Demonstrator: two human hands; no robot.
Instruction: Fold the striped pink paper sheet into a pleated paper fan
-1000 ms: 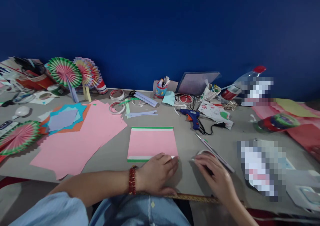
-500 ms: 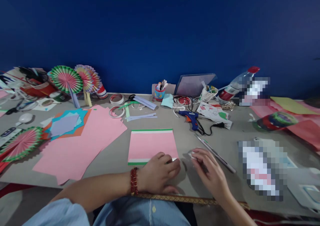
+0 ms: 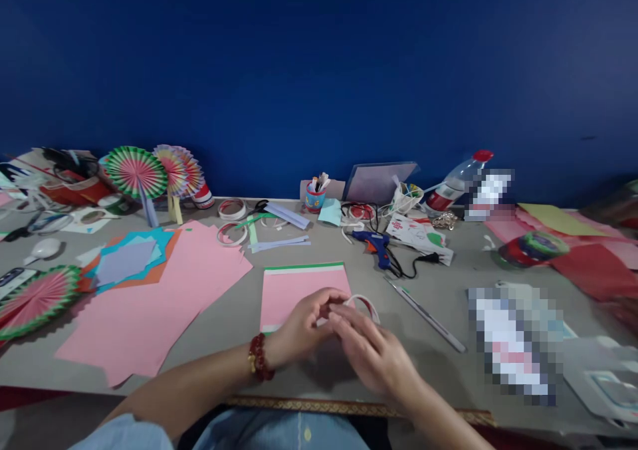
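Observation:
Both my hands meet above the lower right part of a pink sheet (image 3: 284, 297), which has green and white strips along its top and bottom edges. Between them is a roll of double-sided tape (image 3: 369, 304), a white ring with red inside, partly hidden by my fingers. My left hand (image 3: 304, 320), wearing a red bead bracelet, is curled with its fingertips at the ring's left side. My right hand (image 3: 376, 350) closes over the ring's near side, its fingertips close to my left fingers. Their exact contact is hidden.
A craft knife (image 3: 426, 315) lies right of my hands, a blue glue gun (image 3: 379, 247) behind it. Large pink sheets (image 3: 164, 310) spread at left. Tape rolls (image 3: 232, 234) and paper strips (image 3: 286, 215) lie farther back. A bottle (image 3: 456, 184) leans at the blue wall.
My left hand has lifted off the sheet's lower right corner, and my right hand has moved left to meet it. The tape roll now shows between them. The view has shifted slightly.

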